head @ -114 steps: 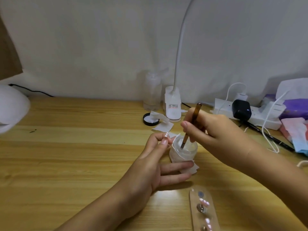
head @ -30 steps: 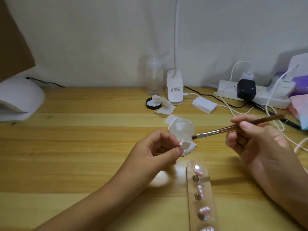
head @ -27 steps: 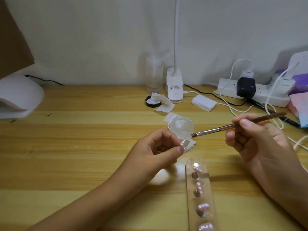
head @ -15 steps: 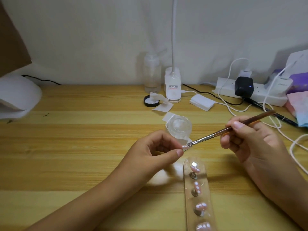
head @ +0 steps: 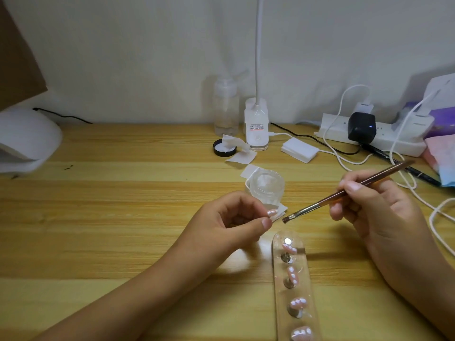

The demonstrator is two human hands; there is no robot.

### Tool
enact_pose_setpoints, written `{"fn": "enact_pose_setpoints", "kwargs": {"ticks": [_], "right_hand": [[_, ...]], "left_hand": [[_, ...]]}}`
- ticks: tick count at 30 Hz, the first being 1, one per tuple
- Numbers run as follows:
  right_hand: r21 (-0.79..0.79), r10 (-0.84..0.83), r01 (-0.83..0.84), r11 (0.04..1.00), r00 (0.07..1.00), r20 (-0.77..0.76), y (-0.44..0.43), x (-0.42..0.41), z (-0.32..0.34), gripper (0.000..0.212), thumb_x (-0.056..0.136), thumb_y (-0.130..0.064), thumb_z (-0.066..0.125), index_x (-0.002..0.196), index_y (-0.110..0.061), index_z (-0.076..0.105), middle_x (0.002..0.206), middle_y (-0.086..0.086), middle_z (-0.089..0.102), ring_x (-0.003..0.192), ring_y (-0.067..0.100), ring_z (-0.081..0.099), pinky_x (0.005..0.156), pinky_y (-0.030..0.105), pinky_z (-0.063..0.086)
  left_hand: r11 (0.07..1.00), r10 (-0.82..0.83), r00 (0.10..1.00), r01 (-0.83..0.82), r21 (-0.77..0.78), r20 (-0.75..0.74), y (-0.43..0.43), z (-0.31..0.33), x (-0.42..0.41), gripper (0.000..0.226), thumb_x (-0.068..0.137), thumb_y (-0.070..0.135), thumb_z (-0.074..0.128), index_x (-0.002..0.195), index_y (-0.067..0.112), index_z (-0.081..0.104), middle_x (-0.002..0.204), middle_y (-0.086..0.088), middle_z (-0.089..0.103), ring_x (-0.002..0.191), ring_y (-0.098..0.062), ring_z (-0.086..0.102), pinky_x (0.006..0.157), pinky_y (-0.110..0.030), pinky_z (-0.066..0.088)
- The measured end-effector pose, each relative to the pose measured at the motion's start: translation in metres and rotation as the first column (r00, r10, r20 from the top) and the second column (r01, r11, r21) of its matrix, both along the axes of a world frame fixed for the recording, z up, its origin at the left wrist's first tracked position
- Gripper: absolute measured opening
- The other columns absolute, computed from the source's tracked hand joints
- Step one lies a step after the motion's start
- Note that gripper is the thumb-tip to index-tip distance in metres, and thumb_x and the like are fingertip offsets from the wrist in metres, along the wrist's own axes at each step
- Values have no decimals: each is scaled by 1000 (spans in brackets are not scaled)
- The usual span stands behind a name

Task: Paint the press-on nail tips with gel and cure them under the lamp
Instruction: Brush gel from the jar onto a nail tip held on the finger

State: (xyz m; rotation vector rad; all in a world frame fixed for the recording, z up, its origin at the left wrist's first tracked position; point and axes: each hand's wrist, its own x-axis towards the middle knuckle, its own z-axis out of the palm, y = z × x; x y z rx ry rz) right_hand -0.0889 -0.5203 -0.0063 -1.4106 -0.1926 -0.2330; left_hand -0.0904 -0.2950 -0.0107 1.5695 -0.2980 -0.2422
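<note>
- Pale pink and glossy, a small curved press-on nail tip (head: 272,212) is pinched between the thumb and curled fingers of the left hand (head: 229,227), above the middle of the desk. I cannot tell what it is mounted on.
- The right hand (head: 374,212) pinches a slim brown-handled brush with a silver metal ferrule (head: 344,191), its fingers curled round the shaft. The flat dark bristles slant down towards the tip, just beside it but apart.
- A long, round-ended strip of clear plastic (head: 301,274) lies towards the desk's near edge. It carries a row of small metal studs, topped with more shiny pink tips.
- A squat round jar of clear glass (head: 267,187) stands open just behind the left fingertips, on square white wipes (head: 250,171).
- I see the smooth, domed white curing lamp (head: 27,141) at the left edge, well apart from both hands.
- On the light, grain-striped wooden desk (head: 110,217), the far edge holds a clear plastic bottle (head: 226,107), a white clip lamp with a bendy neck (head: 256,124), a round black lid (head: 224,148) and a white power strip (head: 332,130).
</note>
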Motion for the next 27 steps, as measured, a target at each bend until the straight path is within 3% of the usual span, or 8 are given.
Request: {"fn": "enact_pose_setpoints", "kwargs": {"ticks": [7, 10, 13, 15, 21, 27], "right_hand": [[71, 56, -58, 996, 998, 28, 0, -3, 3, 24, 85, -14, 51, 77, -25, 71, 70, 2, 66, 66, 15, 66, 68, 21, 56], [38, 78, -80, 996, 996, 35, 2, -4, 3, 22, 86, -16, 53, 80, -25, 71, 72, 4, 67, 70, 17, 68, 70, 23, 56], [20, 84, -85, 996, 996, 38, 3, -5, 4, 10, 81, -29, 63, 83, -26, 71, 75, 6, 69, 72, 18, 69, 72, 24, 57], [-1, 89, -89, 996, 995, 45, 4, -5, 4, 13, 77, -35, 65, 85, -26, 71, 75, 7, 70, 74, 18, 70, 73, 24, 57], [-52, 16, -11, 999, 996, 85, 6, -6, 3, 11, 83, -30, 62, 88, -26, 70, 79, 8, 72, 80, 21, 70, 76, 25, 57], [50, 6, -9, 999, 999, 53, 3, -2, 3, 16, 87, -21, 58, 81, -26, 72, 71, 1, 68, 71, 14, 68, 70, 22, 56]], "left_hand": [[1000, 13, 999, -14, -21, -40, 0, 2, 0, 7, 73, 24, 74, 77, 29, 71, 76, 3, 68, 64, -4, 58, 62, -16, 47], [1000, 12, 999, -13, -15, -45, 0, 2, -1, 7, 72, 26, 73, 77, 30, 72, 76, 4, 68, 65, -3, 59, 63, -16, 48], [1000, 10, 999, -11, -5, -39, 0, 2, -1, 7, 72, 27, 73, 77, 32, 72, 76, 5, 68, 66, -3, 59, 63, -16, 48], [1000, 17, 999, -18, -9, -41, 0, 3, -1, 7, 72, 26, 73, 76, 31, 72, 75, 5, 68, 65, -2, 58, 62, -15, 48], [1000, 9, 1000, -8, 15, -27, -1, 2, -2, 6, 73, 24, 71, 77, 29, 71, 75, 5, 66, 67, -5, 58, 66, -20, 49], [999, -2, 1000, 1, -32, -3, -2, 2, 0, 13, 78, 19, 66, 77, 32, 70, 76, 7, 68, 71, -5, 59, 65, -16, 48]]}}
